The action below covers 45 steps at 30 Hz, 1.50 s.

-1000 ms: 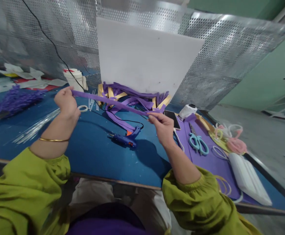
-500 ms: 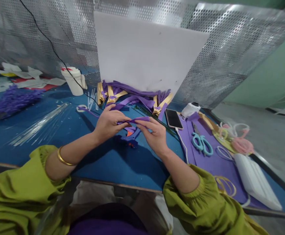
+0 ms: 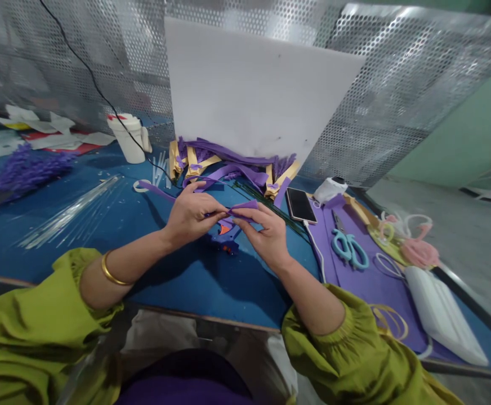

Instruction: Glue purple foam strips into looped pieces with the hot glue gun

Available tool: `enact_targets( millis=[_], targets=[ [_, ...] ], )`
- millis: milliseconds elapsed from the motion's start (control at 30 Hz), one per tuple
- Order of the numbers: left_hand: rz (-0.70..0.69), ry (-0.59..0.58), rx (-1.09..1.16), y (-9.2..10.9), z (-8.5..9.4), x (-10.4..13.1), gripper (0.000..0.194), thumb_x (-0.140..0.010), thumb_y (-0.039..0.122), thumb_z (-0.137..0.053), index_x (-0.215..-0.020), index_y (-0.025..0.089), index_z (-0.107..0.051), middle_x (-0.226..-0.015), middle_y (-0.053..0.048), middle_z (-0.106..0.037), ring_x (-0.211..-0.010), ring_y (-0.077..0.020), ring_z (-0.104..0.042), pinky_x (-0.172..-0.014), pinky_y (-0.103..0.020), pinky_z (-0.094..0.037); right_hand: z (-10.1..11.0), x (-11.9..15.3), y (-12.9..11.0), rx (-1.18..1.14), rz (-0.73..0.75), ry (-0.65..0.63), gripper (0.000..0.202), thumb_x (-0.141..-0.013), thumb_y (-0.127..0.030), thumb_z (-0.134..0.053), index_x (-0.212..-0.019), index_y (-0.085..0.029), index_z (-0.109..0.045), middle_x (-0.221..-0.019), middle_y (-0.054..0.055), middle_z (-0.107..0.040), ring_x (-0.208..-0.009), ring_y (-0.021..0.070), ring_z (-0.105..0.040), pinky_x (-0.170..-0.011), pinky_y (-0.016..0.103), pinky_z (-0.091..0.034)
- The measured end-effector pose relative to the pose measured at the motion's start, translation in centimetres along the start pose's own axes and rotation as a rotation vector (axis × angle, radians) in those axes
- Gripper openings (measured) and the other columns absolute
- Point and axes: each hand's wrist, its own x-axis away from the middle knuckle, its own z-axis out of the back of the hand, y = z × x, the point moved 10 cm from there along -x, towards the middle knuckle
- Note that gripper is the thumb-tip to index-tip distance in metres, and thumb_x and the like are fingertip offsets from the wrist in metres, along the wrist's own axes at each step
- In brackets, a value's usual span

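Note:
A purple ribbon [image 3: 245,206] is pinched between both hands above the blue table. My left hand [image 3: 192,214] grips it between thumb and fingers, and a long end of the strip trails away to the left. My right hand [image 3: 266,229] pinches the ribbon close beside the left fingertips; a short flat end sticks up over its index finger. Just below the hands lies a blue glue gun [image 3: 224,242] with an orange trigger, partly covered by them. Behind the hands, small paper-wrapped bunches of purple flowers [image 3: 193,163] lean by a white board [image 3: 262,93].
To the right are a phone [image 3: 300,205] on a cable, teal scissors [image 3: 349,247] on purple sheet and a white pack [image 3: 443,315]. On the left are clear glue sticks [image 3: 70,211], purple flowers [image 3: 30,171] and a white cup [image 3: 128,139]. Green stems [image 3: 266,199] lie behind.
My fingertips have drawn closer together on the ribbon, the left hand shifting slightly right. The ribbon looks more gathered between them. The view has shifted slightly.

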Motion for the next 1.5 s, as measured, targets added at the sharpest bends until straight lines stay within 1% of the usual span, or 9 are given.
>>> enact_targets(
  millis=[100,267,400,500,700,900,1167,1333,1500],
  targets=[
    [0.04,-0.037,0.033,-0.4,-0.6,0.1,0.018,-0.092,0.036,-0.065,-0.088,0.024,-0.078,-0.085,-0.001,-0.081,-0.079,-0.0182,-0.074,-0.113,-0.045,-0.034,0.0,-0.1,0.2,-0.023,-0.023,-0.005,0.01,-0.087,-0.023,-0.073,-0.094,-0.028,-0.079,-0.098,0.003,-0.078,-0.092,0.0182,-0.074,-0.084,0.031,-0.059],
    [0.252,-0.123,0.0,-3.6,-1.0,0.3,0.028,-0.076,0.045,-0.08,-0.096,0.026,-0.08,-0.091,-0.001,-0.081,-0.083,-0.0223,-0.074,-0.113,-0.048,-0.036,2.2,-0.5,0.4,-0.024,-0.025,0.117,0.014,-0.087,-0.015,-0.07,-0.086,-0.026,-0.078,-0.091,0.002,-0.078,-0.088,0.0178,-0.072,-0.083,0.032,-0.059],
    [0.402,-0.159,0.021,-5.7,-0.5,0.7,0.022,-0.076,0.038,-0.077,-0.094,0.026,-0.082,-0.087,-0.001,-0.081,-0.085,-0.0236,-0.073,-0.088,-0.037,-0.052,3.3,-0.6,0.7,-0.037,-0.036,0.18,0.014,-0.086,-0.015,-0.07,-0.087,-0.026,-0.079,-0.093,0.002,-0.078,-0.089,0.0188,-0.072,-0.085,0.035,-0.058],
    [0.45,-0.176,0.123,-6.0,-0.7,1.0,0.024,-0.077,0.037,-0.075,-0.096,0.024,-0.082,-0.088,-0.002,-0.081,-0.083,-0.0227,-0.074,-0.075,-0.031,-0.053,3.4,-0.6,0.8,-0.029,-0.035,0.187,0.012,-0.086,-0.017,-0.071,-0.086,-0.026,-0.078,-0.093,0.002,-0.078,-0.09,0.0193,-0.072,-0.087,0.036,-0.058],
    [0.338,-0.195,0.175,-4.7,-1.0,0.7,0.026,-0.085,0.043,-0.068,-0.094,0.023,-0.082,-0.091,-0.005,-0.081,-0.085,-0.0223,-0.074,-0.076,-0.03,-0.053,3.5,-0.6,1.2,-0.027,-0.035,0.199,0.01,-0.086,-0.018,-0.071,-0.086,-0.026,-0.078,-0.093,0.002,-0.078,-0.089,0.0191,-0.072,-0.085,0.036,-0.059],
    [0.107,-0.128,-0.043,-3.0,-0.4,0.4,0.026,-0.091,0.035,-0.06,-0.082,0.022,-0.08,-0.084,-0.006,-0.08,-0.081,-0.0225,-0.073,-0.078,-0.034,-0.051,3.0,-0.4,1.5,-0.025,-0.082,0.173,0.009,-0.086,-0.02,-0.071,-0.084,-0.026,-0.077,-0.092,0.002,-0.078,-0.088,0.0199,-0.072,-0.084,0.036,-0.059],
    [0.229,-0.055,-0.037,-3.7,0.5,0.4,0.025,-0.084,0.048,-0.072,-0.091,0.027,-0.082,-0.088,-0.002,-0.081,-0.079,-0.0215,-0.073,-0.07,-0.031,-0.048,4.7,-0.7,1.9,-0.01,-0.111,0.276,0.007,-0.085,-0.021,-0.071,-0.082,-0.025,-0.077,-0.089,0.002,-0.079,-0.089,0.0209,-0.073,-0.085,0.037,-0.059],
    [0.168,-0.028,-0.088,-3.0,0.9,0.3,0.021,-0.087,0.046,-0.07,-0.091,0.028,-0.081,-0.089,-0.001,-0.081,-0.082,-0.0211,-0.074,-0.081,-0.035,-0.045,5.0,-0.8,2.0,-0.013,-0.101,0.294,0.007,-0.084,-0.019,-0.072,-0.082,-0.024,-0.077,-0.089,0.002,-0.079,-0.088,0.0203,-0.073,-0.084,0.037,-0.058],
    [0.079,-0.044,-0.12,-2.1,0.9,0.2,0.027,-0.095,0.042,-0.059,-0.087,0.025,-0.079,-0.083,-0.002,-0.08,-0.074,-0.0185,-0.072,-0.08,-0.036,-0.043,4.5,-0.7,1.8,-0.017,-0.1,0.266,0.007,-0.084,-0.02,-0.071,-0.082,-0.024,-0.076,-0.089,0.003,-0.078,-0.089,0.0209,-0.073,-0.084,0.038,-0.058]
  ],
)
